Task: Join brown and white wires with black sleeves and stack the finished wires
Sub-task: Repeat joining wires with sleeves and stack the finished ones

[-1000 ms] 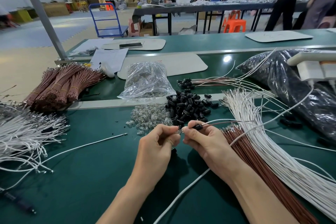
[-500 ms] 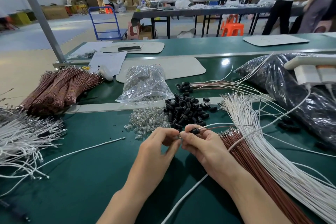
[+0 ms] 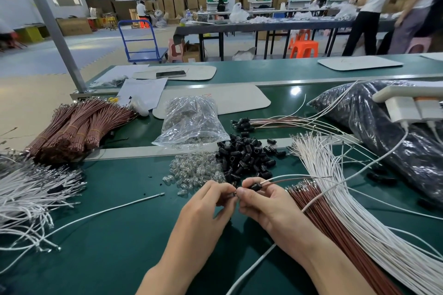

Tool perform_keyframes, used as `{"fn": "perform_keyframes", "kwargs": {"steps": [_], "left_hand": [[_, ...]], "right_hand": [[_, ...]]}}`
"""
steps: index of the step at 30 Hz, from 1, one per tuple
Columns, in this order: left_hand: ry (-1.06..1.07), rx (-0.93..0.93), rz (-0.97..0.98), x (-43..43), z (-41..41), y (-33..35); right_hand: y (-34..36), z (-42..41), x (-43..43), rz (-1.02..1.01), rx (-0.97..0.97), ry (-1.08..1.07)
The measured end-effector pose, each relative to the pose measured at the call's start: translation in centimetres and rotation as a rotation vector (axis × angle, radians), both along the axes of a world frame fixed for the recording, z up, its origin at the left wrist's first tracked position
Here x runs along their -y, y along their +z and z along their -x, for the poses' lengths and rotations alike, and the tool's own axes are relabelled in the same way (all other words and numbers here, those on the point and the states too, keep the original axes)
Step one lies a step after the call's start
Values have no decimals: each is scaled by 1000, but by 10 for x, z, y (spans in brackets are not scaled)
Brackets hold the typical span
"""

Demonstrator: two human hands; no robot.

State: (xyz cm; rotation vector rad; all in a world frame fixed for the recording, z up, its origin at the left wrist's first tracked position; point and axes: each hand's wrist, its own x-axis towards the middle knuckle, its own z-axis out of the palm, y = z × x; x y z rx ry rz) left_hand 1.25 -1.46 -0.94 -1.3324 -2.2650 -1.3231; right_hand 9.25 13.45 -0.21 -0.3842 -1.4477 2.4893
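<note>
My right hand [image 3: 265, 203] pinches a black sleeve [image 3: 255, 186] threaded on a brown and a white wire [image 3: 297, 177] that run off to the right. My left hand [image 3: 211, 201] pinches a small part against the sleeve's end; the part is hidden by the fingertips. Both hands meet over the green table [image 3: 115, 235]. Behind them lie a heap of loose black sleeves [image 3: 247, 155] and a heap of clear small parts [image 3: 194, 171]. Loose brown wires [image 3: 335, 230] and white wires [image 3: 354, 201] fan out at the right. Finished wires with sleeves [image 3: 268, 122] are stacked further back.
Tied brown wire bundles [image 3: 76, 127] and loose white wires [image 3: 26, 194] lie at the left. A single white wire [image 3: 100, 212] crosses the table. A clear bag [image 3: 191, 122] stands behind the heaps, a dark bag [image 3: 383, 132] at the right. People work at tables beyond.
Both hands have closed together, the left fingertips now touching the sleeve end in the right hand. The view has tilted slightly.
</note>
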Motion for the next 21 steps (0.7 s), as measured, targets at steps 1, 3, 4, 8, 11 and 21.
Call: {"fn": "perform_keyframes", "kwargs": {"steps": [1, 3, 4, 8, 11, 21], "left_hand": [[-4, 4, -4, 0, 0, 0], [-11, 16, -13, -1, -1, -1], [-10, 18, -14, -1, -1, -1], [-6, 8, 12, 1, 2, -2], [-31, 14, 12, 1, 2, -3], [-19, 31, -80, 0, 0, -1]], "right_hand": [[1, 0, 0, 2, 1, -4], [2, 0, 1, 4, -4, -15], [2, 0, 0, 9, -6, -23], [2, 0, 0, 23, 3, -46], [1, 0, 1, 15, 10, -32], [4, -2, 0, 42, -2, 17]]}}
